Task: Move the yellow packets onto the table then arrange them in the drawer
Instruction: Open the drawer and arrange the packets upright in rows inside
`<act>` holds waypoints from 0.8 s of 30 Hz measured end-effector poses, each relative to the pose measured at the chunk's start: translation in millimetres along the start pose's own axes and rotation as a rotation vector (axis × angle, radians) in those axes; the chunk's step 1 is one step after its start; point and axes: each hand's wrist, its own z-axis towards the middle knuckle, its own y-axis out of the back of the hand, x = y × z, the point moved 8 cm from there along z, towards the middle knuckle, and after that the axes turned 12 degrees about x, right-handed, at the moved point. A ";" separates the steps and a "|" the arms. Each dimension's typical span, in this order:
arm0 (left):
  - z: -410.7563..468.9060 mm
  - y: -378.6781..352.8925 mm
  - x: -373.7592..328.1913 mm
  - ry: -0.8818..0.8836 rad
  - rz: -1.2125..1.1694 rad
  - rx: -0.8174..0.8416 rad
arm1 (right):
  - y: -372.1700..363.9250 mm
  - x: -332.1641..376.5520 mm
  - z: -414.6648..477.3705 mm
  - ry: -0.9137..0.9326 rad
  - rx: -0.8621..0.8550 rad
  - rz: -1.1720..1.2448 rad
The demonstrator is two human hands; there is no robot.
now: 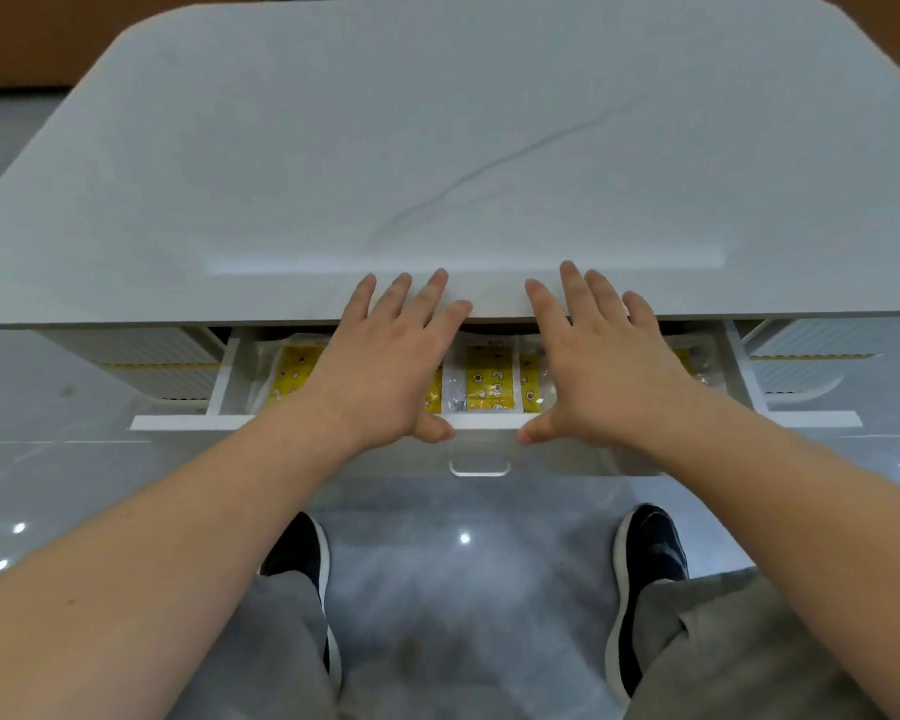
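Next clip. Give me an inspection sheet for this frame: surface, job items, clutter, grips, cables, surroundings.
Surface: white marble-look tabletop, glossy, with a faint grey vein.
Job's things: yellow patterned packets in clear wrap lie side by side in the open white drawer under the tabletop; every packet in view is in the drawer.
Clutter: nothing seen.
Grips: left hand and right hand are flat with fingers spread over the drawer, fingertips at the tabletop's front edge, holding nothing.
Cables: nothing seen.
Surroundings: glossy grey floor, clear drawer handle, the person's black shoes.
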 end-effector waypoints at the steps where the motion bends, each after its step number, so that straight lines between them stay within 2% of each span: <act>1: 1.3 0.8 2.0 0.011 -0.022 -0.002 | 1.1 -2.1 2.6 -0.011 -0.008 0.005; 6: 5.1 6.1 7.9 0.025 -0.080 -0.065 | 9.4 -5.4 12.8 -0.036 -0.097 -0.034; 13: 17.3 14.5 17.9 0.076 -0.078 -0.321 | 14.2 -9.4 28.0 -0.045 -0.365 -0.122; 21: 29.6 12.5 13.7 0.054 0.045 -0.481 | 15.4 -11.1 37.2 -0.015 -0.588 -0.144; 24: 36.2 11.7 12.4 0.077 0.109 -0.514 | 15.9 -11.2 44.0 -0.023 -0.602 -0.157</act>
